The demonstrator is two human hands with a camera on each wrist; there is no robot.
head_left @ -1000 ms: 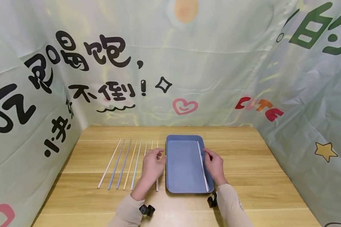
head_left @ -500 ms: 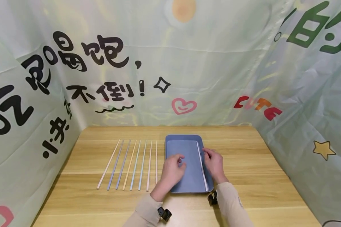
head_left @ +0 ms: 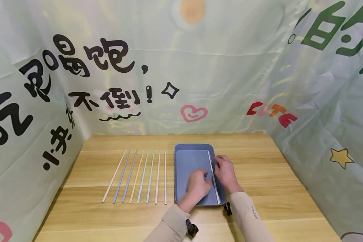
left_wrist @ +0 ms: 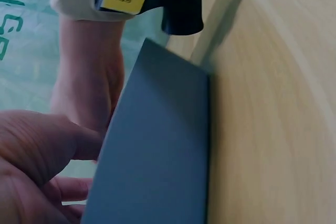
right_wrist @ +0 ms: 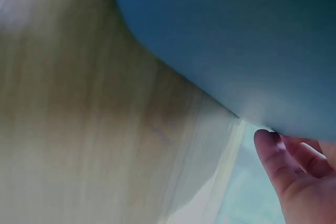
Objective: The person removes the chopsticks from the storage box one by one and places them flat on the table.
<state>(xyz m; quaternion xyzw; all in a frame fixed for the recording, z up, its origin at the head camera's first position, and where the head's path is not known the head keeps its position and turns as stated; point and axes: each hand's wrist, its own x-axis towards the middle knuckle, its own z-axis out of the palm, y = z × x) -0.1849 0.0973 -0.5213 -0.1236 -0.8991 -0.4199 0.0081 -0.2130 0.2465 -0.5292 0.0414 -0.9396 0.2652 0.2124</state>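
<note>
In the head view a blue rectangular tray [head_left: 193, 158] stands on the table. A pale chopstick-like stick [head_left: 212, 174] lies lengthwise along its right side; whether it is one or a pair I cannot tell. My left hand [head_left: 197, 185] is over the tray's lower half, fingers loosely bent, nothing visible in them, just left of that stick. At the tray's right rim is my right hand [head_left: 227, 171], its fingertips reaching over the edge near the stick. The right wrist view shows its fingers [right_wrist: 275, 156] slightly bent beside the tray wall, with no object visible between them.
Several chopsticks [head_left: 134, 176], pink, blue, yellow and pale green, lie side by side left of the tray on the wooden table [head_left: 272, 181]. A printed cloth [head_left: 157, 67] hangs behind and at both sides. A black wrist camera [head_left: 192, 228] sits on the left sleeve.
My left hand has moved right, from over the row of chopsticks to above the tray, near the pale stick. The right hand has shifted slightly inward over the rim. The chopstick row looks unchanged.
</note>
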